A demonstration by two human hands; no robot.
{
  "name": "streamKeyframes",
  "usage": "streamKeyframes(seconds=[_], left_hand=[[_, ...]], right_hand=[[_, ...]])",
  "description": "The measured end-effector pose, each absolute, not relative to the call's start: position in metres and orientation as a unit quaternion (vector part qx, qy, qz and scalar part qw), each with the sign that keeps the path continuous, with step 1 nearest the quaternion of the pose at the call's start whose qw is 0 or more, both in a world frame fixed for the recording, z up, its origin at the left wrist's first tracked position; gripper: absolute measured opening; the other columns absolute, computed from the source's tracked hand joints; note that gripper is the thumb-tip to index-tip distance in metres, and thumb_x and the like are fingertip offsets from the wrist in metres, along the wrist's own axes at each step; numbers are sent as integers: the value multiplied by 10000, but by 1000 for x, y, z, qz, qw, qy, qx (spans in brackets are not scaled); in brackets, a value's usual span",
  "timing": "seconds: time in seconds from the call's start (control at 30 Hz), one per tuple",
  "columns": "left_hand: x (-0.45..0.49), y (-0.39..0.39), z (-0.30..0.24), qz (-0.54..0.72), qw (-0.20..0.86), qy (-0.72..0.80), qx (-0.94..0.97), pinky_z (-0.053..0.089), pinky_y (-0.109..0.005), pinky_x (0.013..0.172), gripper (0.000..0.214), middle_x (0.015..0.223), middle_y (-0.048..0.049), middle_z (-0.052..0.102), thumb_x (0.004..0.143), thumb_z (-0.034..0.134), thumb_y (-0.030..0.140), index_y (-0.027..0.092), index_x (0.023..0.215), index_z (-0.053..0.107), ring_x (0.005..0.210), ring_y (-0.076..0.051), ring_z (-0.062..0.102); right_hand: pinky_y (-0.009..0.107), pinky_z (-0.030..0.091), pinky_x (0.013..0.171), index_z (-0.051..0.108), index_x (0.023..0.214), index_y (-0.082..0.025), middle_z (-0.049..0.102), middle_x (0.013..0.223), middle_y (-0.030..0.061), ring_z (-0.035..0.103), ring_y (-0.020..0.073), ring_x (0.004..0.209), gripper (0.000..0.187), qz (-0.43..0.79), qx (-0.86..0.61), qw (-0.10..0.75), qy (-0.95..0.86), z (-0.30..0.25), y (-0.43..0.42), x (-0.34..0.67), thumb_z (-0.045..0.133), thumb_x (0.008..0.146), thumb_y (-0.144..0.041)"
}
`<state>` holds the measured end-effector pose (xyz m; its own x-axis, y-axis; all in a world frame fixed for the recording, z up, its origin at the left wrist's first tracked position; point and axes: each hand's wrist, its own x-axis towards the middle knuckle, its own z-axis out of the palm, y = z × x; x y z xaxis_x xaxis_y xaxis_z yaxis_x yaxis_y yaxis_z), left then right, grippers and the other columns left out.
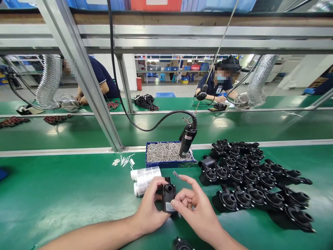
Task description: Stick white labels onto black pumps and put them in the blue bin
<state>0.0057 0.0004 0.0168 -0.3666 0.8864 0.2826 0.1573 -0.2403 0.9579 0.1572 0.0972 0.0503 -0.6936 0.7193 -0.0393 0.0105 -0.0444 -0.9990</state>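
Observation:
My left hand (149, 208) grips a small black pump body (168, 197) with a white label, held upright just above the green bench. My right hand (196, 206) touches the pump's right side with its lower fingers, while thumb and forefinger pinch a small grey metal pin (176, 174) above it. To the right lies a pile of several black round pump parts (249, 180). A blue tray (169, 163) full of metal pins stands behind my hands, and a black electric screwdriver (187, 138) hangs over it on a cable.
Two white plastic tubes (144, 178) lie left of the pump, with loose pins (125, 161) scattered behind them. Another black part (182, 244) sits at the near edge. A slanted metal post (104, 114) rises at the left. Two people work across the far conveyor.

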Motion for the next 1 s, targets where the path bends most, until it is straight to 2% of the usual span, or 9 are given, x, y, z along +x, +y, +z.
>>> streamKeyframes(seconds=[0.23,0.37,0.47,0.57,0.67,0.73,0.83,0.9,1.0], left_hand=[[5,1,19,617,295,541,489,588,-306,795,435,1266,-81,532,854,772,249,274,1229,552,1106,-248,603],[5,0,18,618,295,542,488,587,-301,789,442,1263,-86,535,849,768,239,269,1232,551,1103,-247,602],[5,0,16,619,293,542,487,589,-302,802,469,1270,-84,530,827,763,209,269,1242,553,1104,-244,606],[4,0,14,627,296,530,488,593,-296,809,524,1261,-72,531,789,774,175,276,1252,549,1082,-232,611],[4,0,13,642,309,511,481,595,-285,792,532,1250,-70,539,786,792,176,275,1242,536,1055,-224,615],[4,-1,13,641,305,511,485,593,-285,783,508,1249,-83,537,809,797,194,265,1237,533,1056,-230,606],[3,-1,13,611,266,517,537,582,-318,826,471,1248,-103,530,821,750,153,256,1231,543,1108,-257,583],[0,-1,14,581,234,505,594,565,-377,926,504,1264,-107,526,811,695,104,266,1261,533,1157,-271,575],[-5,-2,16,547,228,465,658,506,-487,1081,656,1382,-139,474,809,780,198,280,1378,465,1292,-332,535]], right_hand=[[236,385,538,478,1430,-210,681,724,-30,481,118,553,732,646,-282,278,-653,41,101,156,825,862,-515],[217,401,509,479,1447,-224,704,736,-30,507,114,530,650,598,-269,294,-695,34,100,157,782,919,-452],[222,405,471,487,1465,-236,734,746,-31,522,110,479,517,474,-208,338,-786,36,98,161,697,997,-302],[266,482,537,506,1484,-269,786,806,-13,584,129,491,487,260,-92,392,-878,39,102,167,645,1031,-160],[301,512,566,473,1528,-254,791,839,10,598,151,495,544,170,-99,423,-884,39,110,171,683,1028,-212],[287,472,505,409,1571,-217,749,775,-24,550,138,439,634,250,-169,378,-875,38,114,170,693,1009,-286],[264,427,484,337,1611,-188,697,696,-72,588,151,466,836,397,-245,214,-859,40,112,161,748,891,-295],[279,460,543,340,1617,-174,734,742,-39,681,204,584,939,425,-273,139,-852,42,107,153,783,796,-285],[336,525,655,313,1647,-165,804,913,53,768,295,761,970,398,-289,123,-862,41,101,145,756,796,-306]])
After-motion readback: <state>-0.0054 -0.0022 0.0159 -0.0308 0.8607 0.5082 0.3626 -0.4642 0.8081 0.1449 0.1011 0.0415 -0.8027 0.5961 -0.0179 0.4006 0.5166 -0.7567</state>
